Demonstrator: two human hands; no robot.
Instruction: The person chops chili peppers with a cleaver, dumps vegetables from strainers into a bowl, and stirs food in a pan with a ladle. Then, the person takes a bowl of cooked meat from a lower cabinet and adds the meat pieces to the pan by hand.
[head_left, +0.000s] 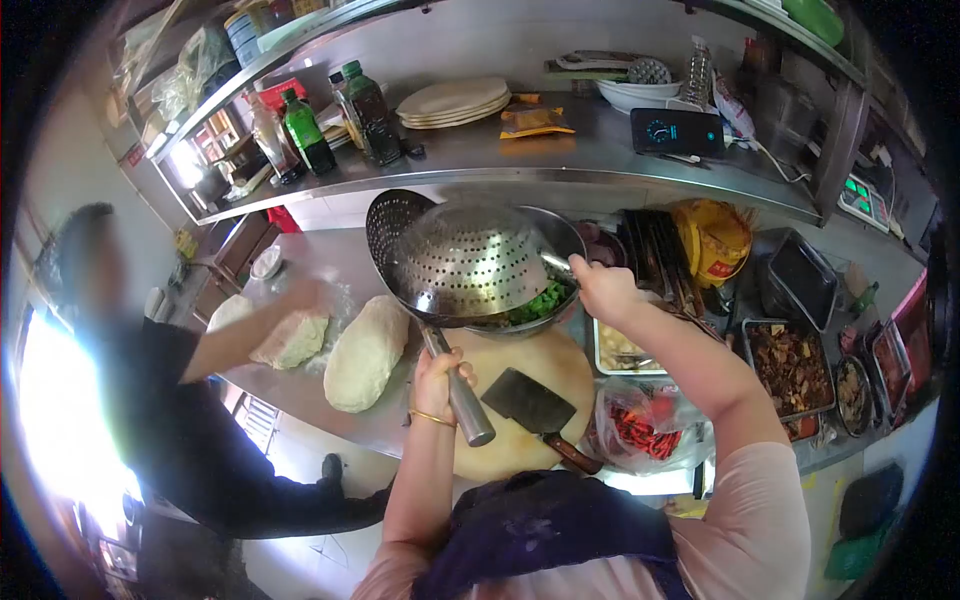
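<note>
My left hand (438, 382) is closed around the thick metal handle of a perforated strainer ladle (392, 218), whose dark, hole-covered bowl rises at the upper left. In my right hand (607, 290) is the short handle of a shiny metal colander (478, 262). The colander is tipped over, its domed underside up, overlapping the strainer ladle. Beneath them stands a metal bowl (572, 232) with chopped green leaves (540, 302) in it; the colander hides part of its contents. A cleaver (530, 400) lies on the round cutting board (470, 352) below my hands.
Two large dough pieces (366, 352) lie left on the steel table, where another person (190, 350) reaches across. At right are a bag of red chillies (650, 430), a tray of brown food pieces (788, 368) and a yellow bucket (712, 240). A steel shelf (480, 165) spans above.
</note>
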